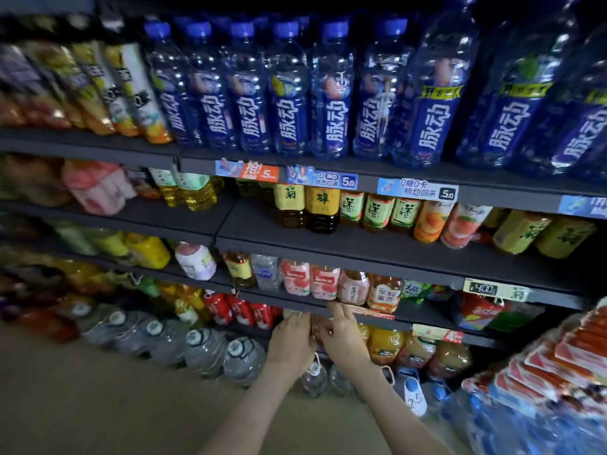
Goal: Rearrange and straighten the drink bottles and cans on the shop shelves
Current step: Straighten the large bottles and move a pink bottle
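Both of my hands reach into the second-lowest shelf, under the pink peach drinks (310,282). My left hand (290,338) and my right hand (341,333) close from either side round one amber drink bottle (318,323). Only a narrow strip of that bottle shows between the fingers, and its label is hidden. Red bottles (241,310) stand to its left and orange juice bottles (382,344) to its right. The right hand's fingertips reach up near the shelf edge (295,298) above.
Blue vitamin-water bottles (289,93) fill the top shelf and tea bottles (323,208) the one below. Large water jugs (205,351) stand on the floor at the left. Stacked red packets (558,362) jut out at the right. Bare floor (98,405) lies at the lower left.
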`<act>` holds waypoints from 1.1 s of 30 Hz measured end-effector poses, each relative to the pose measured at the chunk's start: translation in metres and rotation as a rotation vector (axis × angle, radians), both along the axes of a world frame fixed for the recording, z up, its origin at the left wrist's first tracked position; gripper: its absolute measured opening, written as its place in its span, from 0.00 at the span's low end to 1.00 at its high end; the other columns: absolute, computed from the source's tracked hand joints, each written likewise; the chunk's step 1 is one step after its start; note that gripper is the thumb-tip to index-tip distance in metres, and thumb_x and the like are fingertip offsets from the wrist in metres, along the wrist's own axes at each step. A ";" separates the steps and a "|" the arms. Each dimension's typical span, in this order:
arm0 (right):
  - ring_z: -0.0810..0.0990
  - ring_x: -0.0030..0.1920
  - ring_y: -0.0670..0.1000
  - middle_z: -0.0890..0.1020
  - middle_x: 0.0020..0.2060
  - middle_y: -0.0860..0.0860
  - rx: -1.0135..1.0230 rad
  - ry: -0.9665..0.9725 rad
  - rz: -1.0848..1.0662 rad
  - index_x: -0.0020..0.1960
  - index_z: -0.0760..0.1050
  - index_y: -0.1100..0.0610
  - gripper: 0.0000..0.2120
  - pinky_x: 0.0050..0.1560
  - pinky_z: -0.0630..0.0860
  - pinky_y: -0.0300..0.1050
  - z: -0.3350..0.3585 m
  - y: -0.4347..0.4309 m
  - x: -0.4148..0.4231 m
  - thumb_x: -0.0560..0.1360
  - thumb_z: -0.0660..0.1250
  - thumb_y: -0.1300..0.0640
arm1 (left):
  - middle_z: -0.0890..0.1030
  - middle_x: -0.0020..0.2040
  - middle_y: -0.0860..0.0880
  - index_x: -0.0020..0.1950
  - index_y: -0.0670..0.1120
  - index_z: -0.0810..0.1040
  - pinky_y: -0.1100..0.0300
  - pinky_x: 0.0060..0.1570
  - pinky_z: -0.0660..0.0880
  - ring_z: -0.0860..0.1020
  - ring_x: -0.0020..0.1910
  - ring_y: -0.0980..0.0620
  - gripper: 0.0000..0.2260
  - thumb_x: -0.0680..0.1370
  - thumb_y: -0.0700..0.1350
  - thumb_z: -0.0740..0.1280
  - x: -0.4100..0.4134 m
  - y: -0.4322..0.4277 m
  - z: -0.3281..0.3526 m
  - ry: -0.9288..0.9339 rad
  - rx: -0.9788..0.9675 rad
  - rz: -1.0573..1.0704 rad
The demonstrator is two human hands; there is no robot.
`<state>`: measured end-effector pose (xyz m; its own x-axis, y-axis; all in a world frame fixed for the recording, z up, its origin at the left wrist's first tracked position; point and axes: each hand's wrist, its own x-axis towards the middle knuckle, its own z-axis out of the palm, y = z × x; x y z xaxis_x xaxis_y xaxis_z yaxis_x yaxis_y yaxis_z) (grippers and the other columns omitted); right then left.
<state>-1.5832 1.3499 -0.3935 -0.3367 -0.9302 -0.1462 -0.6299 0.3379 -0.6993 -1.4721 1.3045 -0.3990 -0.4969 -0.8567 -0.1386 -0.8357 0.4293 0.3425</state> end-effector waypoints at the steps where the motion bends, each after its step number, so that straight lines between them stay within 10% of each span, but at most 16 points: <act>1: 0.64 0.70 0.57 0.67 0.69 0.55 0.006 -0.002 0.008 0.72 0.62 0.59 0.24 0.69 0.64 0.48 0.001 -0.003 0.009 0.77 0.62 0.62 | 0.70 0.68 0.48 0.72 0.47 0.64 0.56 0.65 0.65 0.70 0.65 0.47 0.21 0.78 0.44 0.60 0.010 -0.002 0.002 -0.012 0.000 0.015; 21: 0.66 0.69 0.57 0.68 0.68 0.57 0.045 -0.093 0.068 0.72 0.63 0.62 0.25 0.66 0.65 0.46 0.004 -0.171 0.349 0.78 0.64 0.57 | 0.66 0.71 0.47 0.75 0.46 0.59 0.54 0.64 0.68 0.68 0.68 0.47 0.24 0.80 0.48 0.59 0.364 -0.145 0.027 -0.075 0.078 0.246; 33: 0.67 0.67 0.62 0.66 0.67 0.61 0.113 -0.184 -0.200 0.71 0.61 0.65 0.26 0.65 0.67 0.52 -0.044 -0.281 0.404 0.77 0.66 0.58 | 0.64 0.72 0.46 0.75 0.45 0.58 0.53 0.64 0.68 0.67 0.69 0.46 0.23 0.81 0.48 0.58 0.433 -0.260 -0.001 -0.130 0.156 0.192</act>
